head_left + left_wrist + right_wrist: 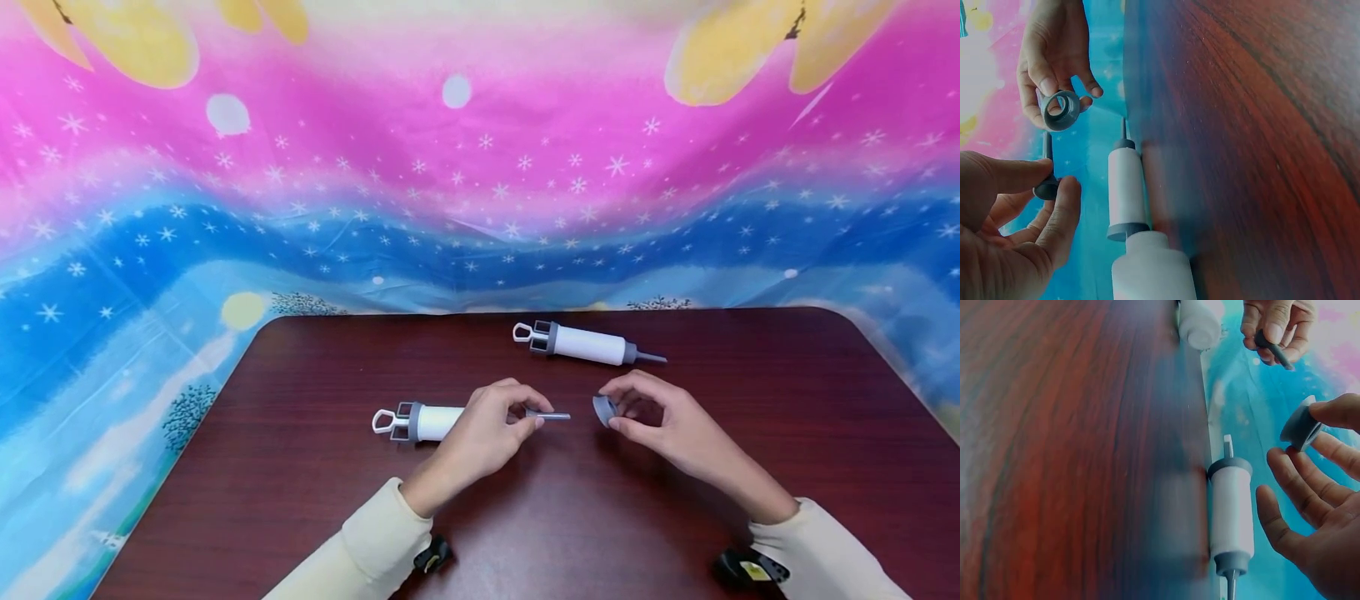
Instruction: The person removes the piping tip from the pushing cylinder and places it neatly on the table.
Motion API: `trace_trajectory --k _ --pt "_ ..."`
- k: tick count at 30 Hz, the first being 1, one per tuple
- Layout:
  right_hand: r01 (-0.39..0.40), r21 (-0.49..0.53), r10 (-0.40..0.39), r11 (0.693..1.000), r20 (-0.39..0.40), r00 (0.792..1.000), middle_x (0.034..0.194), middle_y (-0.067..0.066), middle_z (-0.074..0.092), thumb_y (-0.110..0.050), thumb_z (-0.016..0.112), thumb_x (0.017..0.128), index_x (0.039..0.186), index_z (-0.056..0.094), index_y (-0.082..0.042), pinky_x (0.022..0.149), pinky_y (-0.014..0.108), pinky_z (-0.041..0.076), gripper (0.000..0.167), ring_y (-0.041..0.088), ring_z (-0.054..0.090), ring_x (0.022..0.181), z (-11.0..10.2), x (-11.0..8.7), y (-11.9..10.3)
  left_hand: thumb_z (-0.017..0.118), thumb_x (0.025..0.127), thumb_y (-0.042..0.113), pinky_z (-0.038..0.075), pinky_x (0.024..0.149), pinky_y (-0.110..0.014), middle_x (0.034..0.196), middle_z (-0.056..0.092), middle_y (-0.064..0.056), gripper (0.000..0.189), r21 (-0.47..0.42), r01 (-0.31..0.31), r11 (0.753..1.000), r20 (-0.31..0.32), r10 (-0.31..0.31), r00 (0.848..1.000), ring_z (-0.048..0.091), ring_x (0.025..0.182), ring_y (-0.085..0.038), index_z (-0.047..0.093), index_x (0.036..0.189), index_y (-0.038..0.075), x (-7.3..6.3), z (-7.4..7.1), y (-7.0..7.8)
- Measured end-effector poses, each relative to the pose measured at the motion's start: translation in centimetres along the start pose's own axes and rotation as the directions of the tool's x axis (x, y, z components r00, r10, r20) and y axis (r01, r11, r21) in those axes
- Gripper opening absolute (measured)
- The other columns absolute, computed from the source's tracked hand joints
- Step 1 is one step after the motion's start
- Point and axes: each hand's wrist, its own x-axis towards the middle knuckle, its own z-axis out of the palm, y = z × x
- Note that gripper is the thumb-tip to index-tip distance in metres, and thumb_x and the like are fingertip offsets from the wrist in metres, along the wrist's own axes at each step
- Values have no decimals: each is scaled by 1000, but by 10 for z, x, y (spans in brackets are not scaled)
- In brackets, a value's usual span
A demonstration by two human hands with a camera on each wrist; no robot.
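Observation:
Between its thumb and fingers my left hand (491,425) pinches a grey nozzle (553,415) with a thin stem pointing right. My right hand (667,412) holds a grey ring-shaped cap (604,410) by its rim, a short gap from the nozzle's tip. The cap's open centre faces the camera in the left wrist view. Partly hidden behind the left hand lies a white syringe-like barrel (438,423) with a looped plunger handle at its left; its front end shows as a bare white neck (1147,240) in the left wrist view.
A second white syringe (588,345), with its grey nozzle fitted and pointing right, lies farther back on the dark reddish wooden table (315,517). Behind the table hangs a patterned pink and blue cloth (465,183).

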Motion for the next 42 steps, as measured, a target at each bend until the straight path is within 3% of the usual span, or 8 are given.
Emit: trace_trajectory --k 5,17,24,35,42 --pt "26 -22 -26 999 -12 1000 106 -2 67 -7 76 95 119 71 -17 77 25 55 26 6 65 87 -4 -5 6 74 97 7 53 78 -23 101 70 2 13 35 20 999 27 -21 999 62 83 -7 80 103 16 4 7 4" --pt "-46 -96 43 994 -29 999 106 0 67 -4 78 92 117 71 -15 73 25 54 28 3 62 86 -10 -12 16 73 98 11 45 72 -21 97 69 4 11 191 -18 981 89 1 996 54 79 -6 79 105 18 17 34 16" --pt "-79 -132 78 988 -6 997 108 0 67 -3 79 91 115 72 -14 71 25 53 28 1 61 85 -12 -16 23 73 99 11 47 76 -22 100 73 5 10 201 41 979 109 -64 992 59 85 -7 79 103 17 20 46 21" --pt "-132 -195 137 972 14 990 111 3 67 0 80 87 114 73 -14 69 25 52 31 1 60 82 -12 -19 30 72 96 7 50 82 -23 96 68 4 10 278 18 960 151 -62 987 59 89 -6 74 96 16 24 59 21" --pt "-147 -223 159 964 35 987 106 2 67 2 77 86 113 73 -13 68 24 50 30 1 59 80 -11 -21 30 71 95 6 50 75 -22 95 66 3 10 334 27 942 145 -79 986 59 81 -8 72 95 15 26 64 20"
